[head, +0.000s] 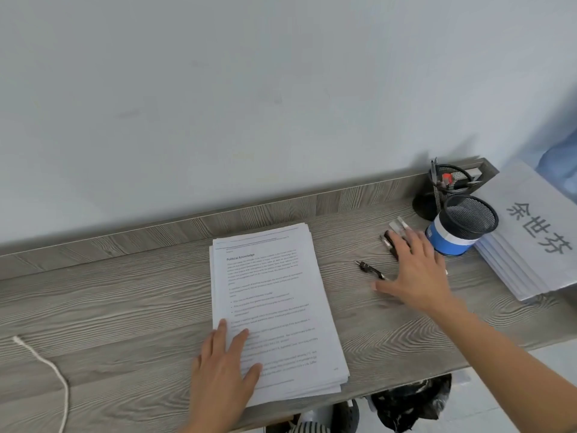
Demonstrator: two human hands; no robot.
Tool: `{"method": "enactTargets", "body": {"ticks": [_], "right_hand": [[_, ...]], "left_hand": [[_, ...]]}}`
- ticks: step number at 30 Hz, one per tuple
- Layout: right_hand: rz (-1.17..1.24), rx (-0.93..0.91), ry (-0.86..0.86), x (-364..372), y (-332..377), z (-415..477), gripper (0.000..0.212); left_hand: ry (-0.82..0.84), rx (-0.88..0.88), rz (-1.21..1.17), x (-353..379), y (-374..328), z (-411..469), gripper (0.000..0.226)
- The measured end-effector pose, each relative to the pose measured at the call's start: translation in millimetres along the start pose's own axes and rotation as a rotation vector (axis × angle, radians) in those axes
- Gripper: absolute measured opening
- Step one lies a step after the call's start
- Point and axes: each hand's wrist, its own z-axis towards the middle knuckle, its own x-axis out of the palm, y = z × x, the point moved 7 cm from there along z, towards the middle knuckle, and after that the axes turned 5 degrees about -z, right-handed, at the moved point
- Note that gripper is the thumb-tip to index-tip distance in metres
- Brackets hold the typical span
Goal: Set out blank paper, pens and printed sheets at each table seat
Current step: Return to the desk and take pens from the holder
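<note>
A stack of printed sheets [274, 295], headed "Political Knowledge", lies in the middle of the grey wood-grain desk [125, 295]. My left hand [223, 367] rests flat on the stack's lower left corner, fingers straight. To the right, several pens [394, 232] lie loose on the desk beside a pen pot. My right hand [415, 273] lies spread over them with straight fingers and covers most of them. One dark pen [371, 270] sticks out to the left of that hand.
A black mesh pen pot with a blue and white band [462, 228] stands right of my right hand; a second mesh holder [446, 185] with pens stands behind it. A pile of paper with large characters [530, 232] lies far right. A white cord [46, 367] runs along the left.
</note>
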Motion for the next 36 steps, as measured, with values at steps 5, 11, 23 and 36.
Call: {"method": "enactTargets", "body": {"ticks": [5, 11, 23, 36], "right_hand": [[0.056, 0.111, 0.062, 7.7, -28.1, 16.2, 0.116], [0.063, 0.034, 0.044, 4.6, -9.7, 20.8, 0.074], [0.031, -0.087, 0.046, 16.9, 52.8, 12.0, 0.030], [1.165, 0.026, -0.325, -33.8, 87.9, -7.7, 0.026]], "left_hand": [[0.026, -0.010, 0.008, 1.4, 0.3, 1.1, 0.066], [0.042, -0.010, -0.003, 3.8, 2.5, 1.5, 0.066], [0.030, 0.008, -0.043, 6.7, 5.8, 0.2, 0.066], [0.022, 0.024, -0.007, 8.4, 7.9, -1.1, 0.065]]}}
